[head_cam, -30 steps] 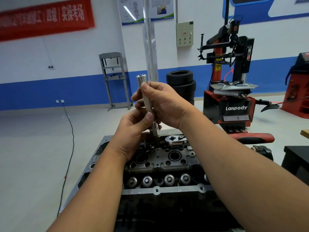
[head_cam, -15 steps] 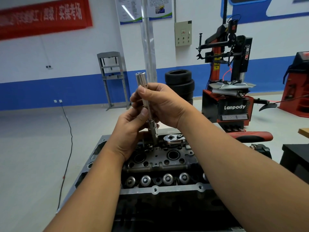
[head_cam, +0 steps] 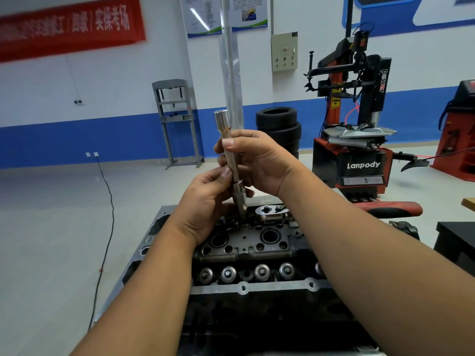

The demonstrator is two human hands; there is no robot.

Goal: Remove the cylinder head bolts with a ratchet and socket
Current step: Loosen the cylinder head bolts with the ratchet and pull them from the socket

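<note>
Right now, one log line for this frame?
stage: assembling tool | left hand: pinches socket | right hand: grips extension bar | ratchet: resting on cylinder head

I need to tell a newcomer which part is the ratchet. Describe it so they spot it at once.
Find the dark engine head below both hands. On its far edge, right of the upright bar, lies the ratchet. It is the only flat, shiny, rounded piece there.

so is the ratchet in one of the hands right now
No, the ratchet lies on the cylinder head, while the left hand and right hand hold an extension bar.
</note>
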